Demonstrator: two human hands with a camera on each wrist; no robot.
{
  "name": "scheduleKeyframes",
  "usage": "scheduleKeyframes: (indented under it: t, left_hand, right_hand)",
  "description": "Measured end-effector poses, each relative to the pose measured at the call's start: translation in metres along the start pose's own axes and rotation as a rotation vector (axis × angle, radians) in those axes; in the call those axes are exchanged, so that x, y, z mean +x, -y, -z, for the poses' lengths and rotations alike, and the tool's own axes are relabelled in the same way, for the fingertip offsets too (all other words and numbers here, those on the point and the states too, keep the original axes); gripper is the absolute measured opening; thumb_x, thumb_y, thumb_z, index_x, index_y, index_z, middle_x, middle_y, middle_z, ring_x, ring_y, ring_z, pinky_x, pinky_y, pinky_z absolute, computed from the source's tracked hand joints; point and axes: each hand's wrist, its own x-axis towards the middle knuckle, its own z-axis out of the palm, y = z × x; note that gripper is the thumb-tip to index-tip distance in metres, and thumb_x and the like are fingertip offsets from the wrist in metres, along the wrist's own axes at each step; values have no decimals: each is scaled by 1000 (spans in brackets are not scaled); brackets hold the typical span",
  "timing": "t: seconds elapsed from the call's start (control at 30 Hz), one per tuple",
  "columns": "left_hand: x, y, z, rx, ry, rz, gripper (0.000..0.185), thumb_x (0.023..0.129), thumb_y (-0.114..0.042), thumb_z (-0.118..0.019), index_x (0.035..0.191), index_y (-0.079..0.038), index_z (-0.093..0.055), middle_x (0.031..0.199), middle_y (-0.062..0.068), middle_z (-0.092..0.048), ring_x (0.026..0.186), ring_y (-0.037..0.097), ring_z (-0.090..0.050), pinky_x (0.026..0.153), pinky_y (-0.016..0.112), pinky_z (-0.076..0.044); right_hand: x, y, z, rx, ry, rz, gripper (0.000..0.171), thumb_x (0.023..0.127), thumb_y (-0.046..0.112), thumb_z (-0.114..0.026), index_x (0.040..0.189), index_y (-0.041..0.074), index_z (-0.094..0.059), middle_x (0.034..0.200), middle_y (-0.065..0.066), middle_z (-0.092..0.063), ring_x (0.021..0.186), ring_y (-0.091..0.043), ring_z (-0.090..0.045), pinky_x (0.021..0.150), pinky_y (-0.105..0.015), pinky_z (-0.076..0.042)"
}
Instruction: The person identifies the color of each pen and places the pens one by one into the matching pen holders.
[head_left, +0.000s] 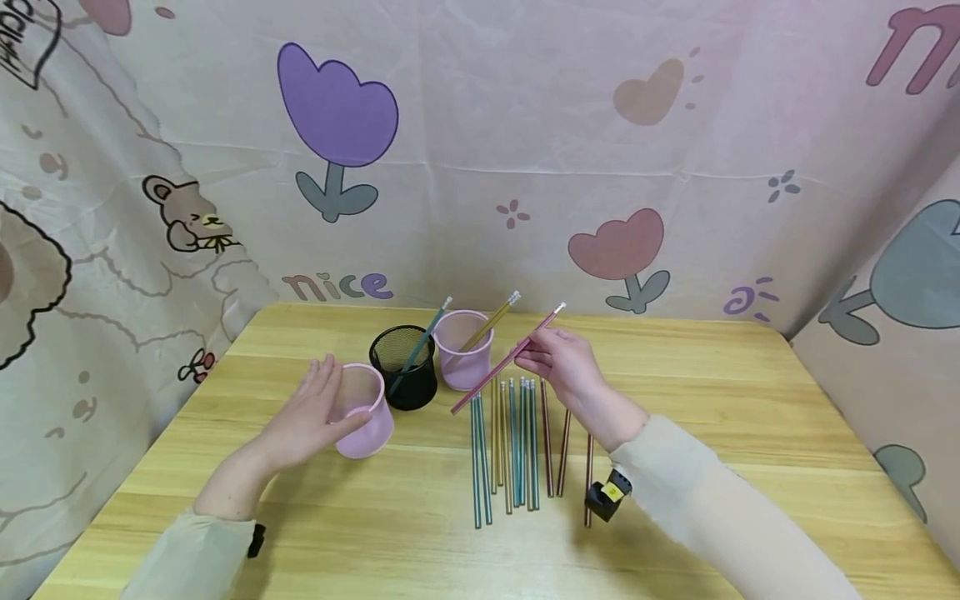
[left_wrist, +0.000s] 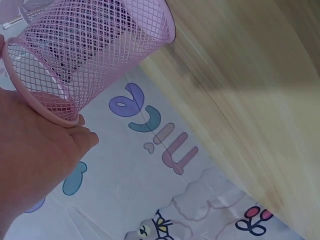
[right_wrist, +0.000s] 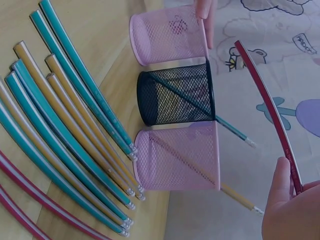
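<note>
My left hand (head_left: 303, 421) holds the nearest pink mesh pen cup (head_left: 367, 433) at its rim, fingers on the left side and thumb across the front. In the left wrist view that cup (left_wrist: 85, 40) shows the hand against its rim. My right hand (head_left: 566, 367) pinches a red pencil (head_left: 506, 361) near its eraser end, tilted in the air above the table; the right wrist view shows the same pencil (right_wrist: 267, 102). A black mesh cup (head_left: 408, 387) stands beside the held cup with a teal pencil (head_left: 423, 342) in it. Behind, another pink cup (head_left: 461, 367) contains a yellow pencil (head_left: 491, 323).
On the wooden table (head_left: 675, 517) lie several teal pencils (head_left: 477, 475), yellow pencils (head_left: 508, 492) and red pencils (head_left: 546, 442), in rough rows with erasers away from me. A printed cloth (head_left: 465, 100) hangs along the table's back edge and sides.
</note>
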Motion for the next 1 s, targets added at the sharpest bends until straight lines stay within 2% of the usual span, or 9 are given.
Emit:
scheduleKeyframes:
  t: [0.23,0.4,0.53,0.7,1.0]
  left_hand:
    - [0,-9,-4,13,-3,-32,96,88,-54,-53,142,16,-15,151,34,-3,138,52,-2,112,63,-11]
    - [1,-16,-6,17,2,-40,97,88,-55,-53,143,15,-15,151,33,-4,139,52,-3,112,63,-12]
    - [2,-20,-8,9,10,-44,96,88,-55,-53,143,14,-15,152,33,-4,139,52,-3,112,62,-11]
    - [4,-24,-12,3,8,-52,96,88,-55,-53,144,14,-14,152,31,-4,139,51,-3,113,62,-10]
    - [11,-32,-21,35,-8,-77,95,88,-55,-53,143,13,-17,153,30,-8,140,49,-5,114,58,-14]
  right_hand:
    - [0,0,3,8,-9,5,14,95,2,-42,88,-1,-52,70,-1,-63,64,-10,-63,67,-19,-57]
    - [0,1,4,20,-14,10,17,95,2,-42,83,4,-55,71,-1,-63,65,-10,-63,69,-19,-57]
    - [0,1,1,13,-35,15,11,95,2,-43,89,3,-54,74,-1,-63,67,-10,-63,71,-19,-57]
    - [2,1,-9,47,-66,49,10,93,-1,-43,93,-2,-52,72,-1,-62,66,-9,-64,70,-20,-57]
    - [9,-6,-39,65,-119,131,7,90,-4,-48,86,-2,-53,63,-2,-63,57,-8,-64,61,-19,-57]
